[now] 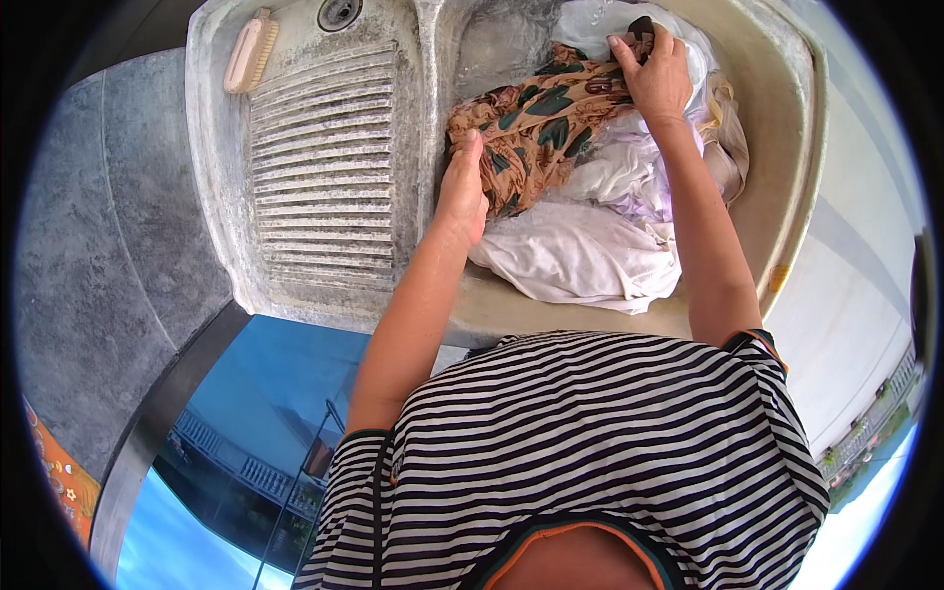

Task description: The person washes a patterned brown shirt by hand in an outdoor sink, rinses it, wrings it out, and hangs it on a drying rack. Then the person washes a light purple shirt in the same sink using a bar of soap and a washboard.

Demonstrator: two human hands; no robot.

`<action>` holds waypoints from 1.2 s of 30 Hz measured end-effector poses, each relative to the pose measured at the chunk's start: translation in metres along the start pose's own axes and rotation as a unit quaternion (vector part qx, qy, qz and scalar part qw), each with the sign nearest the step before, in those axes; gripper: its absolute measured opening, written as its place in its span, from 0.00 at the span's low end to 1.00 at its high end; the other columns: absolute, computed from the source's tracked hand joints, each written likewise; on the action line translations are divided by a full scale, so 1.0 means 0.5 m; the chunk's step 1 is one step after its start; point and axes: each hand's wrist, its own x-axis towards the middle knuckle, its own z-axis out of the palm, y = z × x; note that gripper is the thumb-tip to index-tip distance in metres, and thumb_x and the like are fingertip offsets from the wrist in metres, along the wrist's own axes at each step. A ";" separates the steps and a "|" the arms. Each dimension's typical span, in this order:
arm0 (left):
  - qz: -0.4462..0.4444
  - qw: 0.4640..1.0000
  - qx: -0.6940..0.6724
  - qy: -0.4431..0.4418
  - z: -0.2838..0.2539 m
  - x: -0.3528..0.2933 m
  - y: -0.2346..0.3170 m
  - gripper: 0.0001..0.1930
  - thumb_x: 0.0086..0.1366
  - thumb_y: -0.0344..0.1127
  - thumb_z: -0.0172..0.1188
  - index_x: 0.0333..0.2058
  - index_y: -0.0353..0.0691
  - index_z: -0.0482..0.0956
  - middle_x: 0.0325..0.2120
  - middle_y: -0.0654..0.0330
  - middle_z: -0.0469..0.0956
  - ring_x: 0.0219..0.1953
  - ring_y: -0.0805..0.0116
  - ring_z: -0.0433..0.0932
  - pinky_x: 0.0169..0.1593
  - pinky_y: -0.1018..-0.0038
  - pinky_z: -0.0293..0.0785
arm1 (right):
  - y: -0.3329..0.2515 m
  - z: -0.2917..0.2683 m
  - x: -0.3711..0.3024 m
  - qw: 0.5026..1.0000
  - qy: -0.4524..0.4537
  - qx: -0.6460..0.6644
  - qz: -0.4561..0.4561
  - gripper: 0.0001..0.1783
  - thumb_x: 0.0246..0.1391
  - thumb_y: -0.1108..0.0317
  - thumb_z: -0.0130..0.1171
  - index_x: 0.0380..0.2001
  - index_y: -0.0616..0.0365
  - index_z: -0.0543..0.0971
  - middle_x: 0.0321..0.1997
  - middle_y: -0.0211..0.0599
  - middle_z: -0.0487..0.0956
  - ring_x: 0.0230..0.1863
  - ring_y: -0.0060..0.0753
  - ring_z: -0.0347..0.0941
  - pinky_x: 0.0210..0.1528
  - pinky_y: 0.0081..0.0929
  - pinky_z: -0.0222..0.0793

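From where I stand, a person in a striped shirt [580, 423] leans over a worn sink [787, 118], working in its right basin. The left hand [464, 192] lies against the near left end of a brown cloth [551, 118] patterned with dark green leaves, its fingers mostly hidden. The right hand [661, 84] pinches the cloth's far right end. White cloth [590, 256] bunches below and behind it, with a beige cloth [726, 143] at the right. Across the divider sit a ribbed washboard [324, 167], a brush [251, 51] and a drain [340, 12].
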 end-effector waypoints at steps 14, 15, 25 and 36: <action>-0.033 0.995 -0.087 -0.034 0.046 0.022 0.056 0.38 0.71 0.67 0.41 0.64 0.39 0.64 0.59 0.52 0.70 0.61 0.56 0.69 0.63 0.48 0.62 | -0.219 -0.142 -0.094 0.850 -0.393 0.350 0.026 0.15 0.49 0.61 0.53 0.32 0.60 0.82 0.30 0.51 0.81 0.34 0.53 0.79 0.42 0.41 0.75; -0.019 0.989 -0.119 -0.084 0.053 0.028 0.058 0.36 0.72 0.65 0.40 0.63 0.39 0.65 0.57 0.52 0.72 0.59 0.57 0.72 0.62 0.49 0.67 | -0.254 -0.167 -0.139 0.837 -0.315 0.443 -0.070 0.15 0.49 0.60 0.54 0.31 0.61 0.80 0.30 0.50 0.81 0.33 0.54 0.78 0.40 0.41 0.75; 0.048 0.980 -0.172 -0.083 0.112 0.048 0.074 0.26 0.75 0.54 0.42 0.56 0.38 0.71 0.50 0.57 0.77 0.52 0.61 0.78 0.52 0.57 0.79 | -0.274 -0.079 -0.087 0.948 0.054 0.265 -0.168 0.11 0.40 0.60 0.69 0.24 0.50 0.77 0.27 0.31 0.75 0.27 0.43 0.78 0.27 0.36 0.75; 0.000 0.992 0.123 0.003 0.048 -0.047 0.049 0.39 0.71 0.54 0.55 0.72 0.49 0.46 0.70 0.49 0.53 0.70 0.50 0.56 0.63 0.36 0.60 | 0.053 0.113 -0.040 0.996 -0.078 -0.032 -0.020 0.12 0.50 0.57 0.62 0.33 0.52 0.82 0.35 0.42 0.82 0.35 0.49 0.81 0.37 0.45 0.77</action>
